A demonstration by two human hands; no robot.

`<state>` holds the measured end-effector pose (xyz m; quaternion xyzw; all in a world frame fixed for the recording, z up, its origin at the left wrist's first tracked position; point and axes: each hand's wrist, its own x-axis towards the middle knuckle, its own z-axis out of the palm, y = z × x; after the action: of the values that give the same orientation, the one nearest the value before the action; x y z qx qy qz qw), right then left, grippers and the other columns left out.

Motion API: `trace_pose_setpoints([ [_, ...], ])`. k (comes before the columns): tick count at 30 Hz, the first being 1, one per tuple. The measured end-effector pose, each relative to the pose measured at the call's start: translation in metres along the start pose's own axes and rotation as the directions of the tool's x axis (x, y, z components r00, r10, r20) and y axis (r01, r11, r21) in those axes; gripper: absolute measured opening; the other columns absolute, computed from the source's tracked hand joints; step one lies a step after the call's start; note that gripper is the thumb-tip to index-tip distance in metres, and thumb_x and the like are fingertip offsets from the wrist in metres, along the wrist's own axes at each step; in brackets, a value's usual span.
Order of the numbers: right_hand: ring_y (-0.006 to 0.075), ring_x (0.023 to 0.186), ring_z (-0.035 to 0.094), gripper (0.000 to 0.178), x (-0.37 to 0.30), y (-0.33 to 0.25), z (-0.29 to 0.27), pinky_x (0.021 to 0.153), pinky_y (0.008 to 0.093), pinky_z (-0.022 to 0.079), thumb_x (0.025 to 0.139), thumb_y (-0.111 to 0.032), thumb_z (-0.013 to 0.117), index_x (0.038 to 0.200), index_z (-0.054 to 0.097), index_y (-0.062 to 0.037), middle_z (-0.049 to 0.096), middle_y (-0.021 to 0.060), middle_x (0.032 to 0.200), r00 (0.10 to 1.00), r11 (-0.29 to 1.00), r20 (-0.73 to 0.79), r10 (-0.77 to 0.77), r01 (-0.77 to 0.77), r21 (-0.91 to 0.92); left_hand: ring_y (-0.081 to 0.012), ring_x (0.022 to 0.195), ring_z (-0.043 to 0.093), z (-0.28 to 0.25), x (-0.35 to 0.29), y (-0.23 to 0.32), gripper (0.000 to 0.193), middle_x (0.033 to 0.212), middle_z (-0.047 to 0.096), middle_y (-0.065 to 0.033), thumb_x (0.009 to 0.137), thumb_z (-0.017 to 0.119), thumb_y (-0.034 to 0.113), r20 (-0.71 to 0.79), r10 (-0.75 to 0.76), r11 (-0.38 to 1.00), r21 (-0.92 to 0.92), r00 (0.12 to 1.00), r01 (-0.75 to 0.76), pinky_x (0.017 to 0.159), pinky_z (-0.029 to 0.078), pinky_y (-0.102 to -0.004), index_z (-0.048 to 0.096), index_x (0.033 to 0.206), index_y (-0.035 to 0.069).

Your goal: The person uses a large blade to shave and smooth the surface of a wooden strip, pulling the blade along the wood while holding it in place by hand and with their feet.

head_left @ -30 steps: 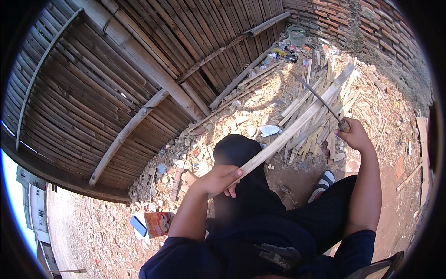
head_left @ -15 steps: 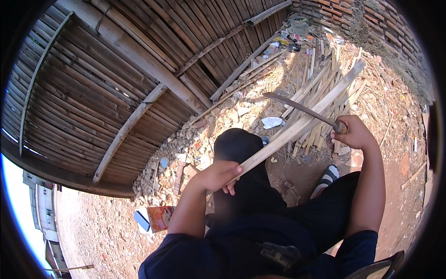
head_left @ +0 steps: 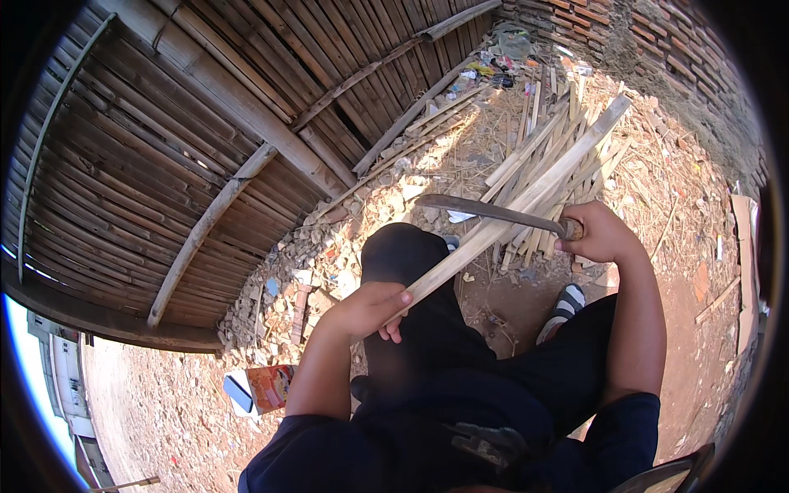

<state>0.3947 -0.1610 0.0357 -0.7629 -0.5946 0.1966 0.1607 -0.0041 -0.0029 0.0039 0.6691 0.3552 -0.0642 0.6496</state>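
The left hand (head_left: 370, 308) is clamped around the near end of a long bamboo strip (head_left: 526, 197), which slants up and away over the dark-trousered knee to the pile of split bamboo (head_left: 542, 156) on the ground. The right hand (head_left: 600, 234) is closed on the handle of a long knife (head_left: 485, 209). The blade now lies nearly level, pointing left across the strip (half a second ago it was angled higher, and a second ago it stood steeply above the pile). The grip of both hands has not changed, and the strip keeps the same slant. A bamboo fence (head_left: 205, 140) rises at left, a brick wall (head_left: 657, 41) runs behind the pile, and an orange packet (head_left: 271, 386) lies on the dirt near the left elbow
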Motion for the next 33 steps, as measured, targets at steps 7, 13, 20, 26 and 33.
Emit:
trace_pose_setpoints([
  [7,0.0207,0.074,0.059,0.033,-0.003,0.072,-0.007,0.073,0.0365,0.049,0.079,-0.022,0.079,0.098,0.064,0.0012,0.064,0.0104,0.077,0.906,0.929,-0.287,0.31,-0.223,0.296,-0.0182,0.06,0.068,0.006,0.0,0.015,0.046,0.06,0.056,-0.0033,0.105,0.048,0.042,-0.024,0.001,0.998,0.065,1.0,0.0,0.052,0.048,-0.0249,0.058,0.088,0.001],
  [13,0.0337,0.079,0.065,0.036,-0.013,-0.001,0.001,0.077,0.0417,0.05,0.077,-0.024,0.08,0.1,0.067,0.0002,0.066,0.0207,0.081,0.998,0.997,0.004,0.067,-0.067,0.041,-0.0185,0.059,0.068,0.006,0.003,0.012,0.045,0.061,0.057,-0.0035,0.105,0.049,0.041,-0.003,-0.021,0.999,0.047,1.0,0.021,0.051,0.047,-0.0243,0.058,0.086,0.001],
  [20,0.0357,0.089,0.067,0.037,-0.005,0.063,-0.003,0.082,0.0437,0.051,0.081,-0.029,0.078,0.102,0.068,0.0005,0.068,0.0224,0.092,0.96,0.969,-0.203,0.194,-0.155,0.194,-0.0181,0.057,0.067,0.008,0.003,0.012,0.044,0.061,0.058,-0.0039,0.104,0.051,0.041,-0.039,-0.012,0.999,0.046,0.999,0.013,0.05,0.047,-0.0239,0.058,0.086,0.002],
  [26,0.034,0.09,0.067,0.04,-0.01,0.053,-0.007,0.084,0.0417,0.051,0.08,-0.028,0.078,0.107,0.068,0.0002,0.069,0.0216,0.093,0.942,0.938,-0.166,0.292,-0.247,0.245,-0.0188,0.057,0.067,0.007,0.003,0.012,0.043,0.06,0.058,-0.0042,0.104,0.051,0.04,-0.033,-0.003,1.0,0.024,0.999,0.004,0.05,0.047,-0.0247,0.058,0.087,0.002],
  [33,0.0383,0.091,0.067,0.038,-0.012,-0.002,-0.006,0.082,0.0434,0.051,0.075,-0.027,0.08,0.098,0.068,-0.0004,0.068,0.0228,0.091,0.999,1.0,0.049,0.017,-0.018,0.005,-0.019,0.057,0.067,0.004,0.0,0.007,0.043,0.06,0.058,-0.0045,0.104,0.052,0.04,0.0,0.037,0.999,0.027,0.999,-0.037,0.051,0.047,-0.0249,0.058,0.087,0.001],
])
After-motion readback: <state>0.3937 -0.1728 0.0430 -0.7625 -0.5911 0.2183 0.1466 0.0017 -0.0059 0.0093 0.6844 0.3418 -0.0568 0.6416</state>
